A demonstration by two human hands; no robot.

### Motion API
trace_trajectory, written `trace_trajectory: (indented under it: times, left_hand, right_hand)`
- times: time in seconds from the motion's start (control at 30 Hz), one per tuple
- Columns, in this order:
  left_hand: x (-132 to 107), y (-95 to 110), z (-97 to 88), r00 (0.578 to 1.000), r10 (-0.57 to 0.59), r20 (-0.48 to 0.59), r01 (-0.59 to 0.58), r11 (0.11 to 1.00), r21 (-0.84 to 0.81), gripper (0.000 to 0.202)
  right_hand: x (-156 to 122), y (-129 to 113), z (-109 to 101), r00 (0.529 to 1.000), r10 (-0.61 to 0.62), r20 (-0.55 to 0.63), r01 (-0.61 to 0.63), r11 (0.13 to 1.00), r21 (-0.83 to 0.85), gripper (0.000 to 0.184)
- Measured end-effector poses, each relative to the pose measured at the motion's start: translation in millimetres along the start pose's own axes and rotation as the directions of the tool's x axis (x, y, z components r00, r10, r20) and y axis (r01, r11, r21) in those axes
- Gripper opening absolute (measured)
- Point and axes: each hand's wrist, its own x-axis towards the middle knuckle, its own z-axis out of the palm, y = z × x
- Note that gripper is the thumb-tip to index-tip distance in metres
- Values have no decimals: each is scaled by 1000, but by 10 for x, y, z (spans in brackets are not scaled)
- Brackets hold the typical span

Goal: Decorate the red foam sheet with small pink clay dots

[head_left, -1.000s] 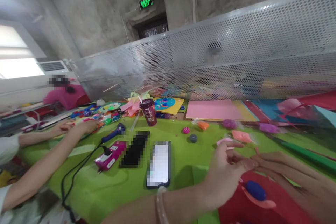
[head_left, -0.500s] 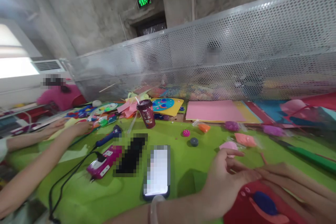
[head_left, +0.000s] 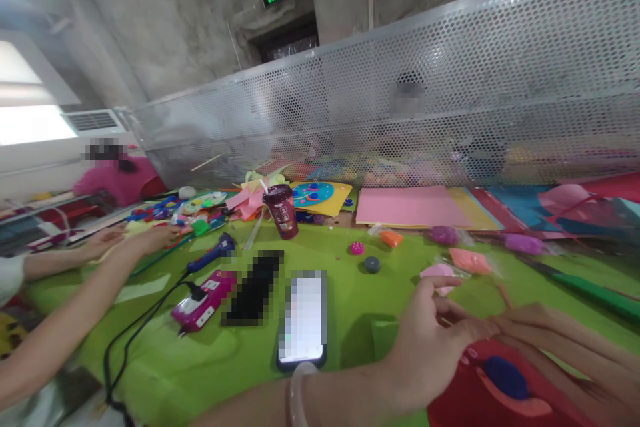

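Observation:
My left hand [head_left: 425, 340], a pale bangle [head_left: 298, 395] on its wrist, is bent inward with thumb and fingers closed. Its fingertips meet those of my right hand [head_left: 565, 347], whose fingers are pressed together; whatever lies between them is hidden. A thin orange-brown strip [head_left: 503, 295] sticks up just behind the meeting fingers; I cannot tell whether they grip it. Under both hands lies a red sheet [head_left: 450, 407] bearing a blue oval [head_left: 506, 377] and a curved salmon-pink strip [head_left: 530, 407]. A pink clay lump [head_left: 439, 271] rests beyond my left fingers.
On the green tabletop are a phone [head_left: 302, 320], a black pixelated slab [head_left: 254, 287], a magenta power strip [head_left: 205, 300] and a blue glue gun [head_left: 213, 252]. A cup [head_left: 281, 212], bagged clay [head_left: 470, 260] and green scissors-like tool [head_left: 590, 290] lie around. Another person's arms [head_left: 85, 300] reach in from the left.
The view has shifted slightly, so things on the table appear a little higher and further right. My hands stay together over the red sheet with almost the same pose.

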Motion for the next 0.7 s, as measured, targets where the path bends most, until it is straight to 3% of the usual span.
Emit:
trace_trajectory:
  times: [0.07,0.17,0.4,0.53,0.7]
  left_hand:
    - [0,-9,2,1000,12,-1,-12,1000,-9,56]
    - [2,-9,3,1000,18,6,-18,1000,-12,51]
    - [-13,32,9,1000,1,-7,-2,999,-34,45]
    - [-22,24,11,1000,12,-3,-12,999,-52,47]
    - [27,-51,20,1000,3,-21,-4,998,-60,49]
  right_hand:
    - [24,-1,-30,990,-138,26,138,990,-1,34]
    - [47,6,-67,980,-196,19,196,981,6,27]
    - [86,-39,-54,987,-158,39,157,988,7,21]
    - [96,-17,-37,989,-148,-11,148,989,3,23]
    - [-151,163,142,986,-166,32,168,985,-35,32]
